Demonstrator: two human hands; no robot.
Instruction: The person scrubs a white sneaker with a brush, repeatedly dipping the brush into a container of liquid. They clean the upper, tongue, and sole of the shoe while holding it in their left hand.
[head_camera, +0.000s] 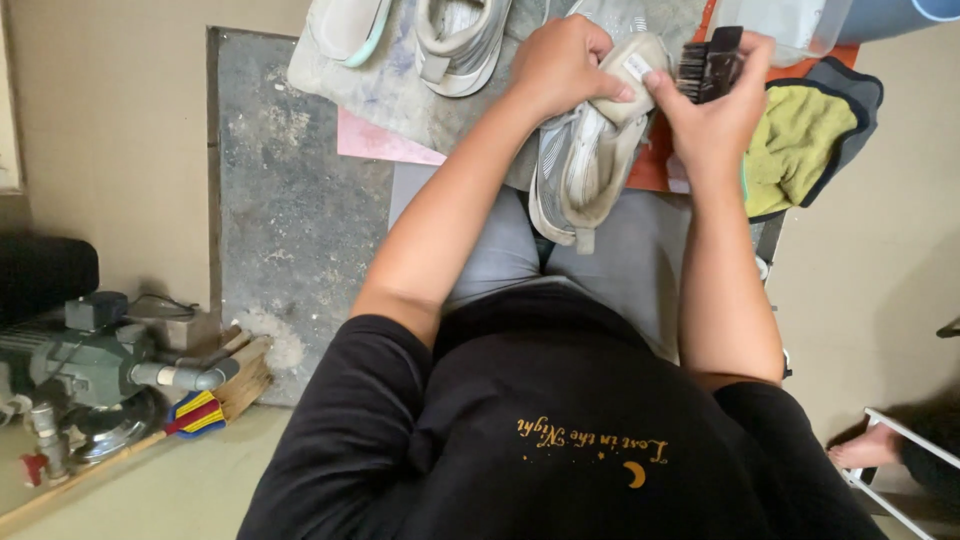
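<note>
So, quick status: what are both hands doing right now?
Left hand grips grey sneaker over lap. Right hand holds dark brush at its tongue. Yellow cloth beside, nothing blocking.

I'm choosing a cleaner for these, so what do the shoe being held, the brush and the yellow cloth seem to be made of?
Shoe: looks like pale woven mesh fabric, matte, with a smoother sole edge. Brush: dark stiff bristles, probably plastic; its body is hidden by the right hand. Cloth: soft, fuzzy yellow, likely microfibre or terry.

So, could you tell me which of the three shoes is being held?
The grey-and-white shoe over the lap, gripped by the left hand; the other two shoes lie untouched on the mat.
</note>
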